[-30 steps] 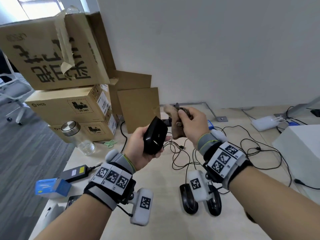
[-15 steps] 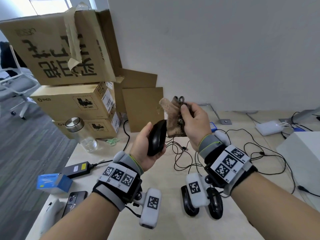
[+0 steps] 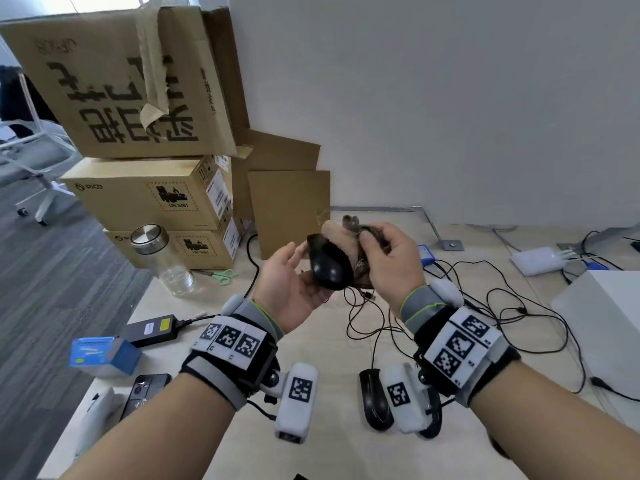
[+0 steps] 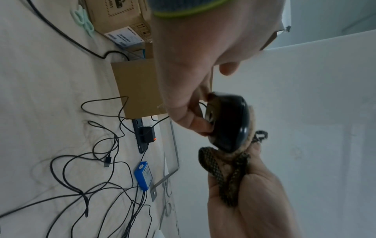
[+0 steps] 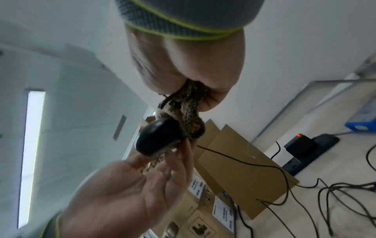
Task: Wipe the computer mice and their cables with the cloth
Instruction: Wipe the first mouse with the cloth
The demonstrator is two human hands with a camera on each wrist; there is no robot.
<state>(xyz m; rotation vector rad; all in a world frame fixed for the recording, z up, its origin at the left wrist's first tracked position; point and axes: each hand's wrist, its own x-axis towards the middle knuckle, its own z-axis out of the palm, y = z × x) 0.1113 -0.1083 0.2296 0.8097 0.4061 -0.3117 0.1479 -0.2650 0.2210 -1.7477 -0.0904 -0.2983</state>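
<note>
So we've got a black mouse [image 3: 327,263] up in the air over the surface [image 3: 332,348], held in our left hand [image 3: 289,292]. The fingers [image 4: 195,124] curl in under it and pinch it from below, so that grip is clamped on the mouse. From the left wrist view you can see the fingertips pressed right against its underside.

Our right hand [image 3: 391,268] has its grip closed tight around a bunched-up cloth [image 5: 183,116], tan with a dark checked pattern. The cloth is touching the far side of the mouse, kind of cupping it; the right wrist view shows the wad pushed up against the mouse's rounded back. A thin black cable [image 5: 240,162] hangs down from the mouse toward the tangle of cables [image 3: 460,306] lying on the surface below.

Two more mice are sitting on the surface close to us, one [image 3: 375,400] plainly visible and the other mostly hidden behind the right wrist rig.

Other stuff around: a stack of cardboard boxes [image 3: 149,202] at the back left, a glass jar with a metal lid [image 3: 162,261] in front of them, green scissors [image 3: 221,276] just beside the jar, a black power brick [image 3: 152,330], a blue box [image 3: 104,355] and a phone [image 3: 143,393] near the left edge. A white power strip [image 3: 536,259] is off to the right.
</note>
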